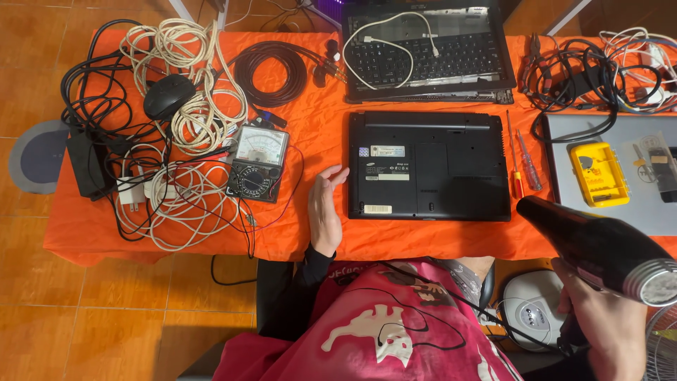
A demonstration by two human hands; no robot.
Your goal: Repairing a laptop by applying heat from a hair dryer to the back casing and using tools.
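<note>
Right hand (599,321) is gripping the handle of a black hair dryer (599,247), fingers wrapped tight around it; the dryer body is sitting above the fingers, its nozzle pointing up-left toward the lower right corner of the black laptop (428,166), not touching it. The dryer's metal rear grille is facing the camera at the right edge.

Left hand (326,208) is resting edge-on on the orange tablecloth (317,134), fingers straight and held together, palm open and turned toward the laptop's left side, holding nothing. Fingertips are lying just beside the laptop's left edge; cannot tell if they are touching it.

The laptop is lying shut and bottom-up in the middle of the cloth, between the two hands. Behind it a second, opened laptop (427,53) is lying with a white cable (384,35) draped over its keyboard. Two screwdrivers (522,162) are lying just right of the black laptop, then a grey laptop lid (606,212) with a yellow box (599,173) on it. Left of the left hand an analog multimeter (257,162) is sitting among tangled white cables (190,106), a black mouse (169,95) and a black coiled cable (271,70). More dark cables (578,77) are piling at the far right.
</note>
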